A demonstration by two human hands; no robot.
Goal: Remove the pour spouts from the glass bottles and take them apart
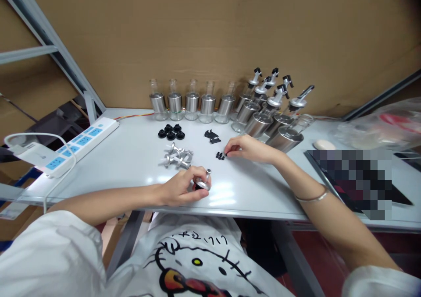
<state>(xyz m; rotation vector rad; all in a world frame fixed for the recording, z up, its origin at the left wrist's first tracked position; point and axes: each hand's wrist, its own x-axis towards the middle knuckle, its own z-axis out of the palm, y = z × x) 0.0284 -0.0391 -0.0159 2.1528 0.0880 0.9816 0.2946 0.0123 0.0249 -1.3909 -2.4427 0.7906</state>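
Near the table's front edge, my left hand (186,186) is closed around a silver pourer spout (204,185) with a black base. Its narrow tip points up. My right hand (245,149) pinches at the tabletop, its fingertips on a small black piece (226,154). Right beside those fingertips lie several small black caps (220,156). Flat black lever pieces (212,136) rest a little farther back. Left of centre is a pile of silver pourer spouts (177,156), with several black rubber stoppers (171,132) behind it.
Glass bottles with steel sleeves (192,102) line the back; several at the right carry pourers (276,97). A power strip (82,146) with a white cable lies left. At right are a white oval object (324,145), a pixelated dark object (355,178) and a plastic bag (384,124).
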